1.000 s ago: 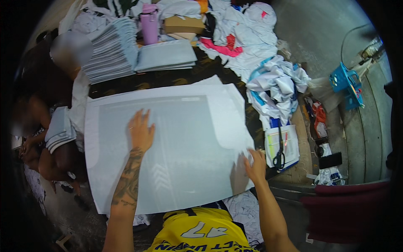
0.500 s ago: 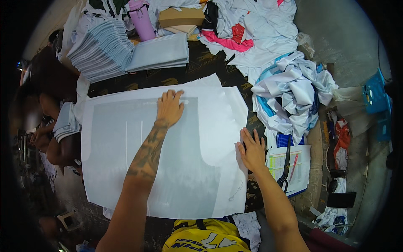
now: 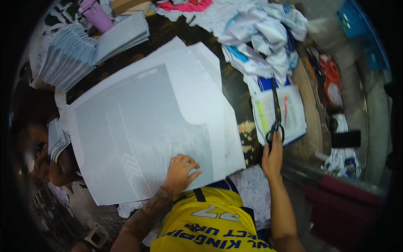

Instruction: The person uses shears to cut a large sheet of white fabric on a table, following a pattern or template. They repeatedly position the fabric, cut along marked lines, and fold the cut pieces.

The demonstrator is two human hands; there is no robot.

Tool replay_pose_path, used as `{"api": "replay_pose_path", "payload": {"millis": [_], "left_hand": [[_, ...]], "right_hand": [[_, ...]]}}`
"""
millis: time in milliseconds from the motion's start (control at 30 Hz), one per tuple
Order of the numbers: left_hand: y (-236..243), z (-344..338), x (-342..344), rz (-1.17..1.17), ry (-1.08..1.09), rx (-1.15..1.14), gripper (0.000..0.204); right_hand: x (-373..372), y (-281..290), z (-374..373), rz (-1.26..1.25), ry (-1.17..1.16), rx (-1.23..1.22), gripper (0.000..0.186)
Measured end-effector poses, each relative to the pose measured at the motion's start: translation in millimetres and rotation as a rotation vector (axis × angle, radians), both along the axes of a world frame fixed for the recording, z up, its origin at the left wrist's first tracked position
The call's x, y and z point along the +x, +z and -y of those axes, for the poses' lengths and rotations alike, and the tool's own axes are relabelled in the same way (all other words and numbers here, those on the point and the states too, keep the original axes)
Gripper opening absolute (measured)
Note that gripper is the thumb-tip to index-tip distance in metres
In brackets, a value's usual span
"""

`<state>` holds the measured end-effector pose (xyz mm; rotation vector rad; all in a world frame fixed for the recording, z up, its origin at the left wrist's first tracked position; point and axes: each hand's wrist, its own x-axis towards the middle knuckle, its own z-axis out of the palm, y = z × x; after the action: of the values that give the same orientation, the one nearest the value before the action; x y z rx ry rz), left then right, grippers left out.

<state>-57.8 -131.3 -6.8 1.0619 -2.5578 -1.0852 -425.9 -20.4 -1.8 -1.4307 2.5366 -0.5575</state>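
A large white fabric sheet with a printed grey garment panel lies on the dark table. My left hand rests on the panel's near edge, fingers loosely bent and the thumb apart, holding nothing. Further right, black-handled scissors lie over a printed paper sheet, blades pointing away from me. Around their handle loops my right hand has closed its fingers. A red pen lies beside the blades.
Folded pale fabric pieces are stacked at the far left, near a purple bottle. Crumpled white and blue cloth is heaped beyond the paper. On the left sits another person. A blue plastic basket stands far right.
My left hand has slid from the panel's far edge to its near edge. My right hand has left the sheet's right edge for the scissors. The view has turned and shifted.
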Motion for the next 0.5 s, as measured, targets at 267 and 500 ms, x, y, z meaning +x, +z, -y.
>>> {"api": "replay_pose_path", "payload": {"millis": [267, 500], "left_hand": [[-14, -44, 14, -0.118, -0.114, -0.087, 0.025], [-25, -42, 15, -0.201, -0.012, -0.042, 0.014]], "right_hand": [[-79, 32, 32, 0.25, -0.103, 0.166, 0.04], [74, 76, -181, 0.881, -0.049, 0.302, 0.031]]}}
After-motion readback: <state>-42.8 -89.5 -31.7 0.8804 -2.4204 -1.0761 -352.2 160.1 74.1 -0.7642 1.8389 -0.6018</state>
